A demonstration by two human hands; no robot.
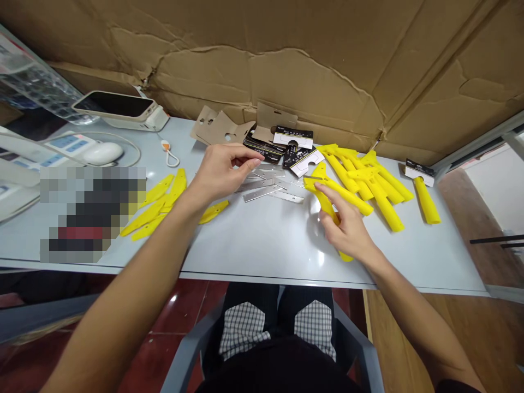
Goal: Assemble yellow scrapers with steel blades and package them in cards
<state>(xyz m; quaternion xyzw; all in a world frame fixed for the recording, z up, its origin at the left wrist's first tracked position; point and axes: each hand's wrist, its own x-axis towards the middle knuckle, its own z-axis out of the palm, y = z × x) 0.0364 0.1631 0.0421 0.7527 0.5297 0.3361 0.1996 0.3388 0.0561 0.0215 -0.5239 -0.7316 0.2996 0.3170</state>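
Note:
My right hand (346,226) is wrapped round a yellow plastic scraper handle (324,203), its index finger stretched along the head. A thin metal strip lies across the head of that handle. Over the middle of the table, my left hand (223,169) has thumb and index finger pinched together; whether anything is between them I cannot make out. Below and beside it lies a loose pile of flat metal blades (264,192). Several flat yellow plastic pieces (153,210) lie left of my left forearm, and another yellow piece (215,212) shows just right of it.
Several yellow handles (379,202) are heaped at the right, with a carded handle (426,202) beyond them. Black-and-white cards (292,136) and brown cardboard pieces (223,128) lie at the back against a cardboard wall (262,71). A phone-like device (117,105) and white mouse (102,153) are left.

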